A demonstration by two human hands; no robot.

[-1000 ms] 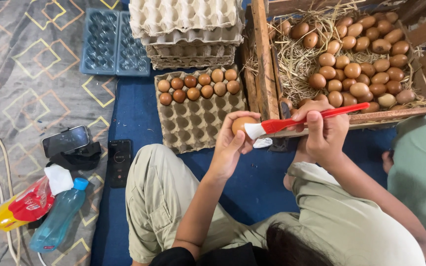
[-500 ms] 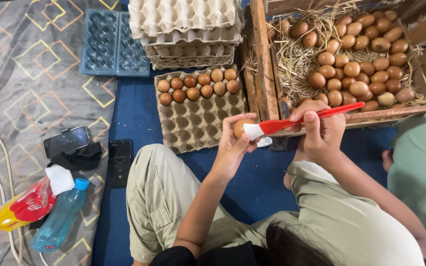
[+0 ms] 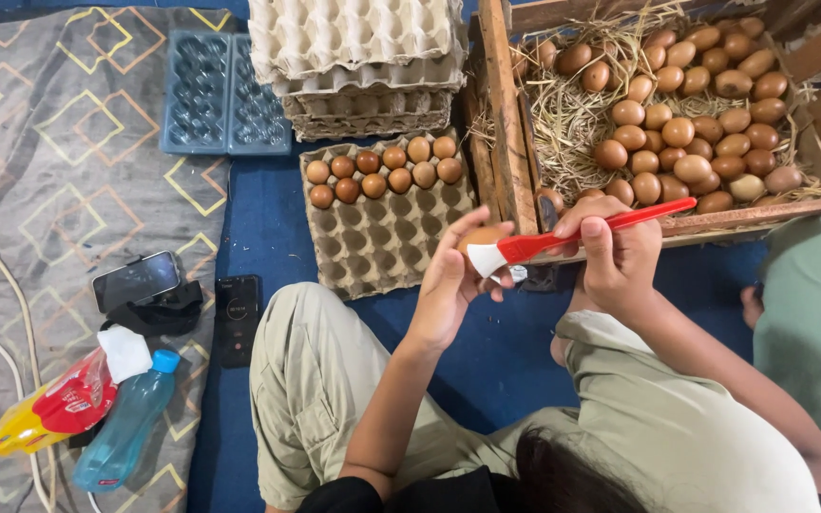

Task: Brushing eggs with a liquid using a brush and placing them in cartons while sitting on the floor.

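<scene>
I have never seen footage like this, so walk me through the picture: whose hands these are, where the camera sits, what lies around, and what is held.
There is no machine here: a seated person wears a camera on the head, looking down. The left hand holds a brown egg. The right hand holds a red brush, its white bristles against the egg. In front lies a cardboard egg tray with two rows filled, behind it a stack of empty trays, and a wooden crate of eggs on straw. A bottle and phone lie left.

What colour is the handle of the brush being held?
Red, with white bristles: the brush in the right hand, clearest in the head view.
</scene>
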